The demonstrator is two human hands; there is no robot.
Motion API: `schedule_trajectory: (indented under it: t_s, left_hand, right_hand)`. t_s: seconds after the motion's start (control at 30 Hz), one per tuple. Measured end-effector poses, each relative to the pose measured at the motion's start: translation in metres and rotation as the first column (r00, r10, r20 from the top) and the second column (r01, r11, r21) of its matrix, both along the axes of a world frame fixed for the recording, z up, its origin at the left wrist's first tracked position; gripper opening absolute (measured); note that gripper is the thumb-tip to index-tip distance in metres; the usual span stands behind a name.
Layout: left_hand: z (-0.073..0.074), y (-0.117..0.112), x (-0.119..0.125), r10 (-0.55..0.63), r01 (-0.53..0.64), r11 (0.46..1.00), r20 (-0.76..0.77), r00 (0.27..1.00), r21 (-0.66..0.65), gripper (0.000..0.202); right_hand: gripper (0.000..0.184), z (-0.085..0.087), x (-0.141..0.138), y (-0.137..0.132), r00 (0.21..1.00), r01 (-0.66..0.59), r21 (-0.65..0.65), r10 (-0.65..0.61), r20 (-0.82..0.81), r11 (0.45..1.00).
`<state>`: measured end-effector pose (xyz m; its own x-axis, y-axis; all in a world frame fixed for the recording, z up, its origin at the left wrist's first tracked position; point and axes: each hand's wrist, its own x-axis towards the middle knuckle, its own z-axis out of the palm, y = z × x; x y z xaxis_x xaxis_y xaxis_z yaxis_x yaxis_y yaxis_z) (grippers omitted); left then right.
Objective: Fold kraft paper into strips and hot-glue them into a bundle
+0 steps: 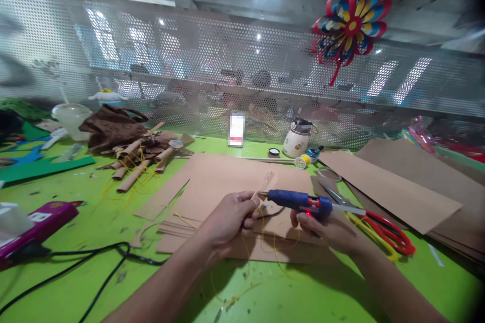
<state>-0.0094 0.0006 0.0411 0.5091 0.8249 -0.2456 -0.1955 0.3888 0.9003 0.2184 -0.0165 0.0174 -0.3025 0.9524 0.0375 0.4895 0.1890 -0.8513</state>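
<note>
My right hand (329, 229) grips a blue hot glue gun (303, 202), its nozzle pointing left toward my other hand. My left hand (231, 219) is closed in a pinch on a thin pale stick (263, 185) that angles up and to the right, its lower end right at the gun's nozzle. Both hands hover over a stack of brown cardboard sheets (227, 181) on the green table (94, 252). Thin yellow threads hang below the hands.
Red-and-yellow scissors (379, 229) lie right of the glue gun. More cardboard sheets (397, 186) sit at the right. Rolled brown paper tubes (140, 159) lie at the back left. A pink device (41, 222) and a black cable (94, 257) are at the left. A paper flower (352, 20) hangs on the mesh wall.
</note>
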Motion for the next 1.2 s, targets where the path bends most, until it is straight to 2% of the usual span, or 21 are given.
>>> schedule_trajectory:
  t_s: [0.23,0.47,0.77,1.0,1.2]
  left_hand:
    - [0.001,-0.001,0.000,-0.005,0.006,1.000,0.027,1.000,-0.015,0.009]
    - [-0.002,-0.001,0.000,-0.020,0.020,1.000,0.032,0.999,-0.007,0.010]
    - [-0.004,-0.001,0.002,-0.012,0.012,1.000,0.013,1.000,0.017,0.009]
    - [-0.006,-0.001,0.003,-0.011,0.011,1.000,-0.018,1.000,0.027,0.008]
    - [-0.007,0.001,0.000,-0.003,0.003,0.999,-0.002,1.000,0.048,0.010]
  right_hand:
    - [0.050,0.000,0.002,0.003,0.999,0.030,-0.097,-0.032,-0.022,0.995]
    - [0.049,0.006,-0.004,0.004,0.993,0.041,-0.111,-0.052,-0.103,0.993]
    - [0.047,0.008,-0.004,0.006,0.971,0.118,-0.139,-0.144,-0.192,0.983]
    - [0.050,0.010,-0.004,0.003,0.975,0.166,-0.117,-0.181,-0.126,0.979]
    - [0.050,0.010,-0.009,-0.001,0.991,0.132,-0.092,-0.132,0.011,0.987]
